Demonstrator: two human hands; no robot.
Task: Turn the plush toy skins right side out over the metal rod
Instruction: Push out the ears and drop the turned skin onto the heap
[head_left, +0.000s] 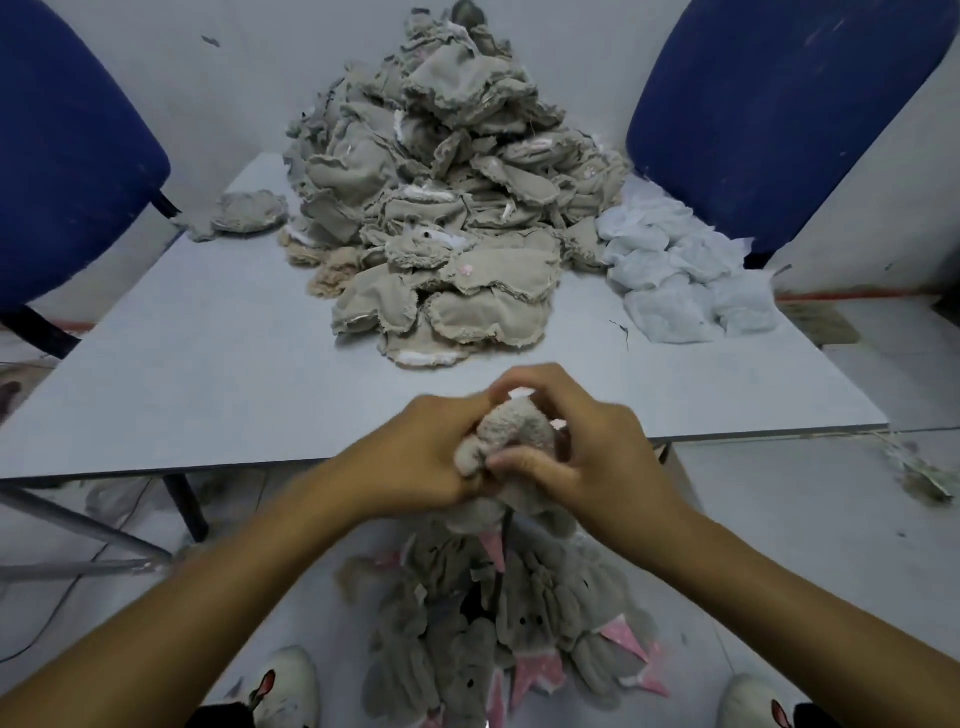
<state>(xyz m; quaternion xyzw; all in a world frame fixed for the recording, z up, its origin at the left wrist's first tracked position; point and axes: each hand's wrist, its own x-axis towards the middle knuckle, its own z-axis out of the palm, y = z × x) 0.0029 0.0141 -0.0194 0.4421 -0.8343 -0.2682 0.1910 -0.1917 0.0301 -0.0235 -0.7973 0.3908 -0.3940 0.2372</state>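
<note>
One fuzzy grey toy skin (511, 434), two hands working it

Skin is sitting just past the table (218, 374) edge, bunched above a thin dark rod (506, 525). Left hand (421, 457) and right hand (587, 452) are both gripping it, fingers curled tight. One big heap of inside-out skins (441, 208) is piling on the table; finished ones (498, 629) are lying below.

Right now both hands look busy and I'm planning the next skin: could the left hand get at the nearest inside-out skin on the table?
Probably not yet: the left hand grips the plush skin; otherwise bare table lies before the nearest inside-out skin.
</note>
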